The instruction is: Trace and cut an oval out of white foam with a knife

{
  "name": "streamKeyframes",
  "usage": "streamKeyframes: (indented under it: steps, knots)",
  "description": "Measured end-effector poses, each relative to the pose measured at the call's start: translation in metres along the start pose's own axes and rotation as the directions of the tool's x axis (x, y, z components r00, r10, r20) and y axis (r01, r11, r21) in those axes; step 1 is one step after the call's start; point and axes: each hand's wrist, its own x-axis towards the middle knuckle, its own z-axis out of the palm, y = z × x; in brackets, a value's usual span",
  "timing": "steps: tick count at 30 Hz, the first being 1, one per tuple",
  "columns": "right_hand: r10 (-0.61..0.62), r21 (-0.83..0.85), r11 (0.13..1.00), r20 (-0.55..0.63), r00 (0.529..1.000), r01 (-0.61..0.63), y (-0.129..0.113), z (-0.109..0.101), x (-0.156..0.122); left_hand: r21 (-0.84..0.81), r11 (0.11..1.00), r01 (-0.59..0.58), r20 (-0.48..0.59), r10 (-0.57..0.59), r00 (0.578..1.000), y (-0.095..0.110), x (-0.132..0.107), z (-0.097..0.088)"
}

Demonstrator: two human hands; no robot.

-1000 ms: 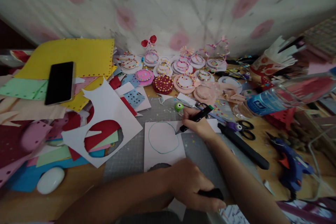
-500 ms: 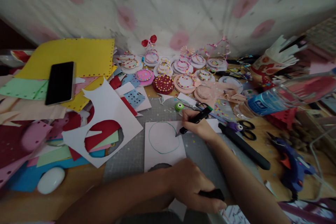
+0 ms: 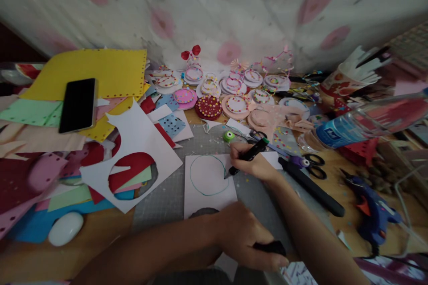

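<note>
My right hand (image 3: 249, 162) is closed around a black marker (image 3: 247, 158) with a green end. Its tip touches the right side of a green circle outline (image 3: 191, 176) drawn on a white sheet of paper (image 3: 209, 205). Over the sheet's near edge, my left hand (image 3: 245, 236) is closed on a black object (image 3: 272, 247) whose kind I cannot make out. My left forearm hides the near part of the sheet, where the edge of a cut-out hole shows. Under the sheet lies a grey cutting mat (image 3: 167, 200).
Left are coloured papers, a white sheet with a round hole (image 3: 133, 129), a phone (image 3: 78, 104) and a white oval object (image 3: 66, 229). Several decorated paper hats (image 3: 209, 107) stand behind. Right are scissors (image 3: 316, 164), a plastic bottle (image 3: 334, 131) and a blue glue gun (image 3: 376, 213).
The marker tip has moved slightly down along the circle's right side, my right hand shifting with it. My left hand stays in place with the black object.
</note>
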Motion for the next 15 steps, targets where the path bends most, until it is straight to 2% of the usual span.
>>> streamKeyframes:
  steps: [5,8,12,15]
  knots:
    - [-0.025,0.058,0.998,-0.016,1.000,0.026,-0.003,0.000,-0.001,0.013,1.000,0.015,0.013,-0.015,1.000,0.000,0.000,0.000]
    - [-0.043,0.092,0.995,0.048,0.998,0.039,-0.007,0.004,-0.001,0.005,1.000,0.010,0.008,-0.010,1.000,0.002,0.000,-0.001]
    - [-0.030,0.108,0.994,0.137,0.990,0.016,-0.009,0.015,-0.003,-0.010,1.000,-0.030,-0.048,0.029,0.998,0.001,0.001,-0.003]
    - [0.015,0.107,0.994,0.117,0.993,-0.028,-0.007,0.028,-0.006,0.007,0.993,-0.117,-0.078,0.117,0.990,-0.001,0.004,-0.002]
